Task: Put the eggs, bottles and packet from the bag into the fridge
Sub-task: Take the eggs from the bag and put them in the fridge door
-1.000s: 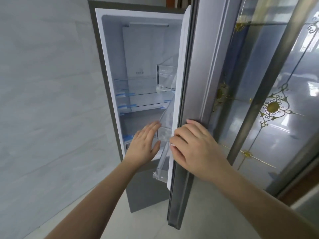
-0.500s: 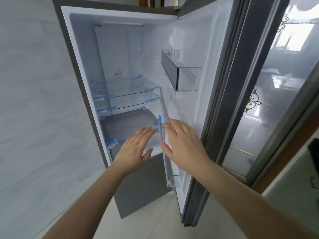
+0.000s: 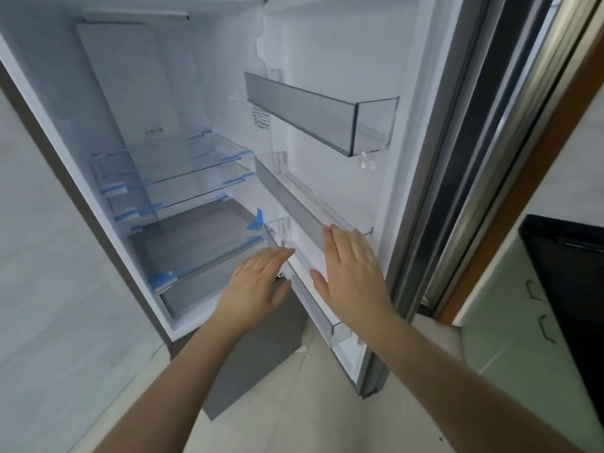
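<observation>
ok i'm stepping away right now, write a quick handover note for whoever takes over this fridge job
Left hand: open, holds nothing, in front of the lowest shelf.
Right hand: open, holds nothing, by the middle door bin.
Fridge: door wide open; glass shelves and door bins hold nothing.
Eggs, bottles, packet and bag: none in view.
Done: fridge opened.
Left: fetch the bag and load everything; no grip taken yet.

One fridge [image 3: 228,76] stood with its one door [image 3: 425,158] open, showing two glass shelves [image 3: 170,165], one grey drawer cover [image 3: 196,243] and three door bins [image 3: 313,122]. Two hands, the left hand [image 3: 258,286] and right hand [image 3: 353,273], were raised before it.
</observation>
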Demonstrator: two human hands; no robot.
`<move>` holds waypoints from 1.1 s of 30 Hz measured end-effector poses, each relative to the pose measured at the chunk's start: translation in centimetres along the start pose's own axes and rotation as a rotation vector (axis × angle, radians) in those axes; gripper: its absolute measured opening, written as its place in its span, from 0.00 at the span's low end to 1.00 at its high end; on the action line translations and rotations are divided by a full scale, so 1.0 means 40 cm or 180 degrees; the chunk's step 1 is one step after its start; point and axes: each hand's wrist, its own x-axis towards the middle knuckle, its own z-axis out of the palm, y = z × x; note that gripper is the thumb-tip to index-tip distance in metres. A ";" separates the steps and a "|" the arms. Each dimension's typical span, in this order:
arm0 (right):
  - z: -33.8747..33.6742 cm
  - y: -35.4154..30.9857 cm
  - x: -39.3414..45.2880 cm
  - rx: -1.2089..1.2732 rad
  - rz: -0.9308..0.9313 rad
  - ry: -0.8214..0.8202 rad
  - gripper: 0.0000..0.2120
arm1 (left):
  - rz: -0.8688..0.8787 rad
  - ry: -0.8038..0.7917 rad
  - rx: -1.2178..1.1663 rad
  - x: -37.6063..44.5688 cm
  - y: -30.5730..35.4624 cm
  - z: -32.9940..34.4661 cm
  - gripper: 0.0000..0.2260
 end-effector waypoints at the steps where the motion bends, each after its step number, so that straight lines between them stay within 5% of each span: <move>1: 0.011 0.016 -0.001 0.0003 0.0037 0.0025 0.32 | 0.0024 0.0012 0.0002 0.022 0.005 0.001 0.23; 15: 0.140 0.300 0.024 0.0210 0.0243 0.1226 0.23 | 0.0215 -0.0084 0.0015 0.346 0.040 0.092 0.27; 23: 0.152 0.405 0.057 0.0356 0.0660 0.1110 0.22 | 0.0250 -0.0207 0.0457 0.480 0.016 0.148 0.31; 33: 0.203 0.337 0.193 -0.0236 0.0951 0.0566 0.28 | 0.0660 0.0102 0.0420 0.554 0.013 0.237 0.30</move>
